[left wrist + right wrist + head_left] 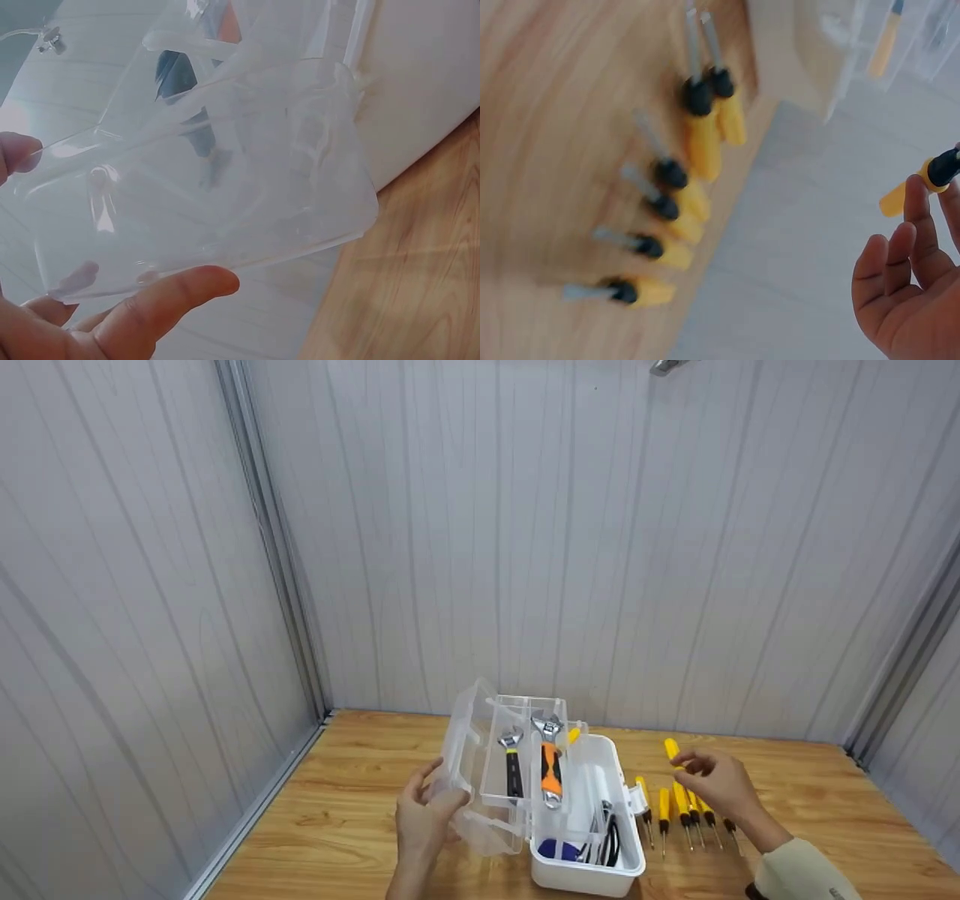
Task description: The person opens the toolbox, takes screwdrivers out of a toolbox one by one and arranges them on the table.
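My left hand (424, 814) grips the edge of the clear plastic lid (466, 742) of a white toolbox (589, 879); the lid stands raised. In the left wrist view the thumb lies along the lower rim of the lid (300, 180). My right hand (718, 781) pinches a screwdriver (671, 748) with a yellow handle, above the table right of the box. Its black collar shows between the fingers in the right wrist view, and the tip is out of frame. Below this hand lies a row of several yellow-handled screwdrivers (664, 806).
Clear trays inside the box carry a black-handled adjustable wrench (514, 772) and an orange-handled adjustable wrench (551, 769). Another yellow handle (574, 736) shows beside them. Lower down lie a dark blue item (559, 850) and black cable (613, 841). Panel walls (525, 547) enclose the wooden table (322, 810).
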Motion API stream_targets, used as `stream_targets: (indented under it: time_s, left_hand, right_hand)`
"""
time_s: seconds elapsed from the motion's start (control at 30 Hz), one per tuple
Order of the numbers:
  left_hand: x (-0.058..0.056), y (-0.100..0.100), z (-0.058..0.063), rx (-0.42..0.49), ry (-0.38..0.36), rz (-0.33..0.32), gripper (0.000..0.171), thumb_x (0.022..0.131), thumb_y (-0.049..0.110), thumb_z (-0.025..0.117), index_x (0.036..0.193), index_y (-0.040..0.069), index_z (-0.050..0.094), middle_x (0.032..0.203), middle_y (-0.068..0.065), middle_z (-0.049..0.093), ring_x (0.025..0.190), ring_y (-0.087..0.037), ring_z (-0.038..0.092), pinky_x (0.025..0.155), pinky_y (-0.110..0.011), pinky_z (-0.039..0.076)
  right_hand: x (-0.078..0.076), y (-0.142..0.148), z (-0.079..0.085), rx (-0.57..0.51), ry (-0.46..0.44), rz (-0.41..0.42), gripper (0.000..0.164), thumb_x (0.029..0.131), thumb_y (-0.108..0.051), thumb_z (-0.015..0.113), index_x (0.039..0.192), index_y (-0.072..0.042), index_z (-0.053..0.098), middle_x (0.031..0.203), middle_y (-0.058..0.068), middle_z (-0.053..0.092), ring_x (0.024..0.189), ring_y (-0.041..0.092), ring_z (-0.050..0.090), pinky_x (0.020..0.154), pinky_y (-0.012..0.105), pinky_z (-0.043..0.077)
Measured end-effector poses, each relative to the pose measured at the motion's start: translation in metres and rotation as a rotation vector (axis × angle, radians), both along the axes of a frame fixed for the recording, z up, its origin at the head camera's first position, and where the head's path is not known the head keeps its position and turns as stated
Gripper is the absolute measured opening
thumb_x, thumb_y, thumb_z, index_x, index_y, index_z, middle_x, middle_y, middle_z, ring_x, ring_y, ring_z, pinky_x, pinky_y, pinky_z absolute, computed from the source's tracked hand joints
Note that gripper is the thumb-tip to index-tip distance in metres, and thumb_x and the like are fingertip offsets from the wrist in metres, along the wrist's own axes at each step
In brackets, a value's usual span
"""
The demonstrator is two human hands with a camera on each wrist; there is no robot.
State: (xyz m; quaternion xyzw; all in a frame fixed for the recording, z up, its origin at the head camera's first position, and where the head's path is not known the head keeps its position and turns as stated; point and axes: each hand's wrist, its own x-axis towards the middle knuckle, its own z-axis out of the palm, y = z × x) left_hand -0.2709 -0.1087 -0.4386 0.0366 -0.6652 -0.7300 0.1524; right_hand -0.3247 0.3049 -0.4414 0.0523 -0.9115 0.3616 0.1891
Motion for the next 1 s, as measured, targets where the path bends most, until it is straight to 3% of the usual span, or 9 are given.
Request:
stream_targets:
  time_s: [0.13, 0.43, 0.73, 0.87, 1.0]
  left_hand:
    - [0.001, -0.001, 0.001, 0.023, -0.012, -0.009, 0.063, 0.064, 0.008, 0.067, 0.123, 0.021, 0.049, 0.104, -0.019, 0.059, 0.078, -0.022, 0.060, 0.057, -0.040, 0.053]
    - [-0.001, -0.001, 0.002, 0.085, -0.061, -0.023, 0.061, 0.065, 0.009, 0.066, 0.122, 0.023, 0.049, 0.105, -0.019, 0.058, 0.070, -0.024, 0.061, 0.043, -0.043, 0.049]
    - [-0.001, 0.001, 0.002, 0.103, -0.058, 0.000, 0.062, 0.065, 0.008, 0.065, 0.123, 0.022, 0.048, 0.106, -0.020, 0.058, 0.072, -0.022, 0.060, 0.050, -0.044, 0.051]
    - [-0.001, 0.000, 0.001, 0.114, -0.047, -0.020, 0.062, 0.065, 0.007, 0.064, 0.123, 0.021, 0.048, 0.106, -0.021, 0.057, 0.073, -0.023, 0.061, 0.051, -0.045, 0.051]
    - [-0.001, -0.001, 0.001, 0.097, -0.038, -0.039, 0.062, 0.065, 0.007, 0.064, 0.122, 0.023, 0.048, 0.105, -0.020, 0.057, 0.072, -0.026, 0.062, 0.050, -0.044, 0.051]
  right_hand:
    - [0.002, 0.028, -0.010, 0.022, -0.077, -0.033, 0.020, 0.076, -0.028, 0.064, 0.091, -0.016, 0.064, 0.083, 0.005, 0.062, 0.069, 0.014, 0.051, 0.051, 0.025, 0.043]
    - [-0.001, 0.076, -0.032, 0.104, -0.246, -0.097, 0.033, 0.075, -0.035, 0.062, 0.098, -0.011, 0.063, 0.089, 0.005, 0.062, 0.074, 0.015, 0.054, 0.055, 0.030, 0.044]
    - [-0.005, 0.094, -0.048, 0.130, -0.309, -0.140, 0.042, 0.072, -0.046, 0.064, 0.094, -0.010, 0.064, 0.090, 0.007, 0.063, 0.074, 0.017, 0.056, 0.056, 0.032, 0.045]
    - [-0.004, 0.099, -0.053, 0.108, -0.391, -0.161, 0.037, 0.074, -0.038, 0.063, 0.097, -0.009, 0.062, 0.089, 0.008, 0.061, 0.072, 0.017, 0.054, 0.054, 0.030, 0.043]
    - [-0.002, 0.102, -0.057, 0.105, -0.452, -0.157, 0.039, 0.075, -0.041, 0.062, 0.099, -0.011, 0.061, 0.091, 0.007, 0.059, 0.073, 0.018, 0.053, 0.056, 0.032, 0.043]
